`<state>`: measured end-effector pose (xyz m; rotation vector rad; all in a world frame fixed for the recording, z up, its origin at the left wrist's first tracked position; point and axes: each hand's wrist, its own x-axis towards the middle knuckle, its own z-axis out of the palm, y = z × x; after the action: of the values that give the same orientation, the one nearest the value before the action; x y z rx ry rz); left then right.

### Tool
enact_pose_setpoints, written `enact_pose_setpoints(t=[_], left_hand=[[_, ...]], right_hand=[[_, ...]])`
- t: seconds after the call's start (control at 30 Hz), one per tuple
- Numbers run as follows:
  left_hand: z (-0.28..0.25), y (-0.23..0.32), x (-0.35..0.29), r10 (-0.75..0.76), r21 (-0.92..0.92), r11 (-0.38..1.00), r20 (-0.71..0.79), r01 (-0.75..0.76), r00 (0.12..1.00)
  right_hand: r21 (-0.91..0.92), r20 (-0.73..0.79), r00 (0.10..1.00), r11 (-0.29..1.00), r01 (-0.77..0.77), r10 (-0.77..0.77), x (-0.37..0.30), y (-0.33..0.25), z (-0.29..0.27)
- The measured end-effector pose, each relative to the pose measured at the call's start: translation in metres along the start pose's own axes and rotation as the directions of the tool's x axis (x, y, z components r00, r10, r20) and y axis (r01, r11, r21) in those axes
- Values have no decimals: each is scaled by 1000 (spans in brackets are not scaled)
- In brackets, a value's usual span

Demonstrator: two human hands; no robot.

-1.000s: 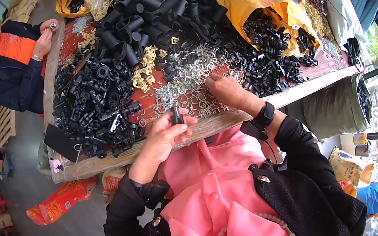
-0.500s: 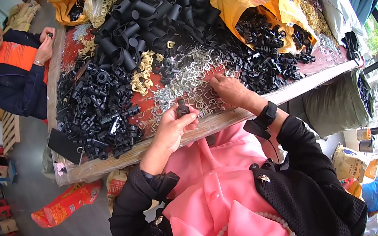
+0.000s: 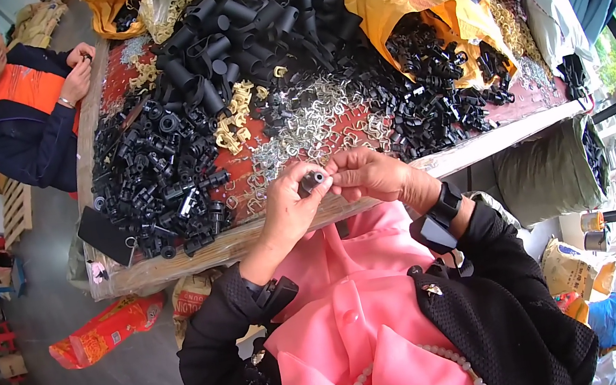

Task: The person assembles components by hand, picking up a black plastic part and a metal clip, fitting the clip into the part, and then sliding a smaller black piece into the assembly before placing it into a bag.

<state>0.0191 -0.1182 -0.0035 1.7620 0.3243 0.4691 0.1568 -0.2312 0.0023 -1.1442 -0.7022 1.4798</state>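
A small black part [image 3: 311,183] in the left hand [image 3: 288,205], the right hand [image 3: 369,174] meeting it.
The left thumb and fingers grip the black part, its round end showing, above the table edge [image 3: 176,267]; the right thumb and fingertips pinch together at that end, though anything between them is too small to tell. Silvery clips [image 3: 317,121] lie just beyond both hands, black fittings [image 3: 154,175] leftward, more black pieces [image 3: 432,116] rightward.
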Motion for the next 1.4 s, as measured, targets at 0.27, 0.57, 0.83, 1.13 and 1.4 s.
enact_pose_setpoints(t=[0.27,0.57,0.83,1.13,1.4], left_hand=[[-2,11,-4,8,29,1000,-26,-7,1000],[-1,12,-4,-185,-337,926,-15,169,983],[-15,21,-6,-268,-826,369,344,426,900],[-12,23,-14,-293,-714,544,329,440,898],[-8,34,-20,-286,-660,581,384,477,878]], right_hand=[[394,107,994,916,-76,36,-2,6,10],[123,-99,979,974,191,-180,-3,2,23],[-851,42,768,380,362,-639,-13,-24,27],[-955,273,661,-117,271,-698,-20,-32,44],[-950,268,691,-63,307,-672,-20,-29,42]])
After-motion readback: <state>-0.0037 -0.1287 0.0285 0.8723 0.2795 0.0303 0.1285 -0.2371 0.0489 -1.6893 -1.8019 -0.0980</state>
